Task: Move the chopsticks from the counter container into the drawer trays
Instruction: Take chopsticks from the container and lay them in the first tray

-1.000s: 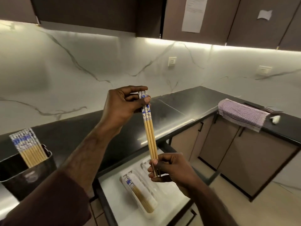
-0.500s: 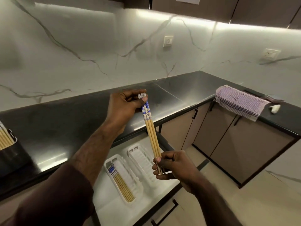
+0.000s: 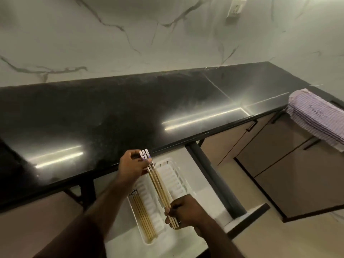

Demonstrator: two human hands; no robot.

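Both my hands, left (image 3: 133, 165) and right (image 3: 183, 211), have fingers clenched on the chopsticks (image 3: 160, 189) above the right tray (image 3: 172, 175); uneven release could scatter them across its rim.

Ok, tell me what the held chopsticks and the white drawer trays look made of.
Tan chopsticks with blue-patterned tops: probably bamboo or wood, matte, printed ends. White ribbed drawer trays: likely moulded plastic, smooth, with rounded rims and a slight sheen.
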